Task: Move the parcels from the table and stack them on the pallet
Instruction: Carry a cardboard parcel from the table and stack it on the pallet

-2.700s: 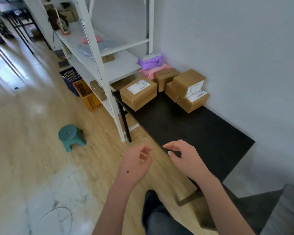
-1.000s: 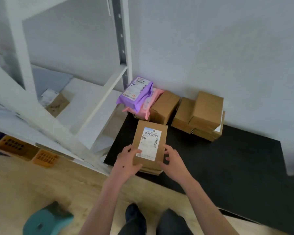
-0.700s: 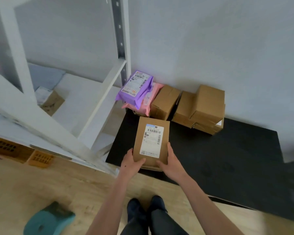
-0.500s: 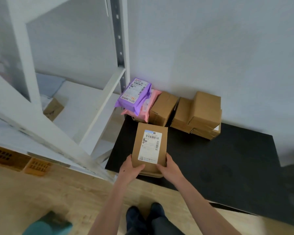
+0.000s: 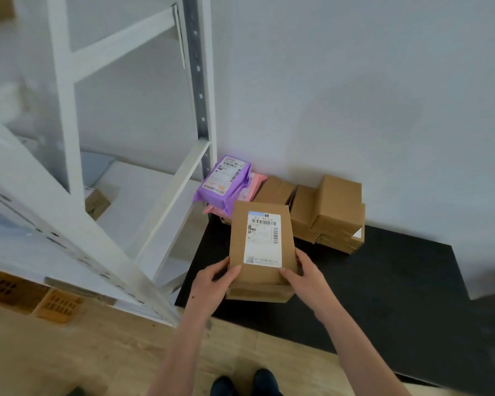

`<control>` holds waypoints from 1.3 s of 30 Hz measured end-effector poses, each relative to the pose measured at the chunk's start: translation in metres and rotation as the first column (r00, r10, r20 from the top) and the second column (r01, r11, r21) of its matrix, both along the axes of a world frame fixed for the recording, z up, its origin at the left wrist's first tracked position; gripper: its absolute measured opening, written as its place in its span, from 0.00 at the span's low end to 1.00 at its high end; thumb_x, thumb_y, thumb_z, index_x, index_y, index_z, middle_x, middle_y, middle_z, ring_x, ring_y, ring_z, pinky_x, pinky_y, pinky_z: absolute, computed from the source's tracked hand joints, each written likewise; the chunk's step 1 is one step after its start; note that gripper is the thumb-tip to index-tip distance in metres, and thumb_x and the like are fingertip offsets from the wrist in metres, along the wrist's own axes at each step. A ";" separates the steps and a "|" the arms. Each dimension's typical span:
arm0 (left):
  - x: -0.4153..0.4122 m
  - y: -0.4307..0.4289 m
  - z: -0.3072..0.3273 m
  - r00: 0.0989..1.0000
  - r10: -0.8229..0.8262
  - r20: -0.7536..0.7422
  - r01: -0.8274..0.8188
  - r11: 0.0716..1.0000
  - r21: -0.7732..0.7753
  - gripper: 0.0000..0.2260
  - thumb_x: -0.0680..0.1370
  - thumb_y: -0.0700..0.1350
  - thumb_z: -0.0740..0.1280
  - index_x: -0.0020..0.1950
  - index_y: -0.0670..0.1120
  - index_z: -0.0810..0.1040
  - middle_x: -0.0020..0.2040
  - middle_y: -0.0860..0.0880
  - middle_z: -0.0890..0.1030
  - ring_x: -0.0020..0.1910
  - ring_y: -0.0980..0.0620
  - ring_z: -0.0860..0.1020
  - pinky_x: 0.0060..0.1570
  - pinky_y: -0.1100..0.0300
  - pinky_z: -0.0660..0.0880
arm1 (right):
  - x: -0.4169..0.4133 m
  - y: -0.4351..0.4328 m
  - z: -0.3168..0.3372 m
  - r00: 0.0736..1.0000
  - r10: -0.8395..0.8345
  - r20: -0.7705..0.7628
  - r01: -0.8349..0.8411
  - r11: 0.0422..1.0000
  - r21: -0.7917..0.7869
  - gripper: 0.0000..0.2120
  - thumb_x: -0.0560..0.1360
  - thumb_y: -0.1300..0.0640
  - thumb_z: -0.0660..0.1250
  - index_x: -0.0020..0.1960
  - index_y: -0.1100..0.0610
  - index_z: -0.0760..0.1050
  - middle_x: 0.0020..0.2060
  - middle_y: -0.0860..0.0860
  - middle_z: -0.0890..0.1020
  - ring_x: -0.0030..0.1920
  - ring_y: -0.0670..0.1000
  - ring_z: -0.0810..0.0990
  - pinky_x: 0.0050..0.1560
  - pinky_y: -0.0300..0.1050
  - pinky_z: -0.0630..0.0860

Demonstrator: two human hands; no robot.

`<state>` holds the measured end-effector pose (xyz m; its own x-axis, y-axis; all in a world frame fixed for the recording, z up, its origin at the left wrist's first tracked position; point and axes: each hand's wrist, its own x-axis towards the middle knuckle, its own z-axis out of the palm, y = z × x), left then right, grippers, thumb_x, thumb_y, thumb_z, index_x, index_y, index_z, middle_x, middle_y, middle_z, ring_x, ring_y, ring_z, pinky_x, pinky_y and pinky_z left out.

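Labelled box (image 5: 262,244) slightly higher than before, between left hand (image 5: 212,285) and right hand (image 5: 307,278)

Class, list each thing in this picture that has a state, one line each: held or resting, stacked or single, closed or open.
labelled box: closed, label up, gripped at its near end by both hands.
left hand: grips the box's left edge.
right hand: grips the box's right edge.
purple mailer: sealed, lying on the pink mailer.
top box: closed, stacked on the lower boxes.
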<state>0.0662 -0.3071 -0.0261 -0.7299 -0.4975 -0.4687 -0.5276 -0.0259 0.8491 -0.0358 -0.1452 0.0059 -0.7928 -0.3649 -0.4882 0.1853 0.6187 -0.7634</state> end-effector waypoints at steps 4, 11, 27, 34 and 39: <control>-0.010 0.003 0.028 0.973 0.179 -0.148 -0.150 0.971 0.189 0.18 0.74 0.52 0.69 0.64 0.58 0.75 0.54 0.57 0.79 0.56 0.55 0.74 0.63 0.49 0.71 | -0.008 0.005 0.022 0.998 -0.047 -0.051 0.042 0.993 -0.109 0.31 0.78 0.56 0.66 0.76 0.47 0.56 0.70 0.46 0.69 0.68 0.49 0.68 0.66 0.50 0.69; -0.021 0.009 0.067 0.900 0.268 -0.344 -0.194 0.953 0.233 0.15 0.63 0.58 0.72 0.49 0.66 0.79 0.56 0.54 0.81 0.60 0.50 0.76 0.59 0.42 0.75 | -0.021 0.023 0.055 0.990 -0.139 0.040 0.142 0.882 -0.450 0.28 0.76 0.56 0.68 0.70 0.37 0.65 0.56 0.37 0.76 0.61 0.48 0.74 0.59 0.52 0.77; -0.036 0.030 0.073 0.856 -0.163 -0.491 0.277 0.946 0.168 0.31 0.61 0.54 0.74 0.64 0.60 0.73 0.62 0.54 0.78 0.62 0.53 0.76 0.61 0.44 0.73 | 0.016 0.093 0.054 0.948 -0.318 0.017 0.250 0.711 -0.657 0.28 0.69 0.41 0.71 0.67 0.40 0.70 0.62 0.44 0.79 0.63 0.49 0.77 0.54 0.44 0.79; -0.028 0.061 0.076 0.817 -0.308 -0.487 0.424 0.894 0.146 0.27 0.64 0.54 0.73 0.63 0.62 0.74 0.63 0.53 0.78 0.62 0.50 0.76 0.62 0.43 0.72 | 0.047 0.132 0.051 0.922 -0.385 0.040 0.306 0.662 -0.684 0.40 0.61 0.36 0.76 0.69 0.43 0.69 0.62 0.47 0.80 0.62 0.51 0.78 0.54 0.47 0.80; -0.016 0.100 0.084 0.791 -0.329 -0.515 0.464 0.873 0.154 0.24 0.64 0.53 0.72 0.60 0.63 0.75 0.61 0.53 0.79 0.63 0.51 0.76 0.61 0.47 0.73 | 0.067 0.169 0.054 0.905 -0.423 0.047 0.336 0.640 -0.692 0.41 0.60 0.36 0.76 0.70 0.44 0.69 0.62 0.48 0.79 0.63 0.53 0.78 0.60 0.54 0.77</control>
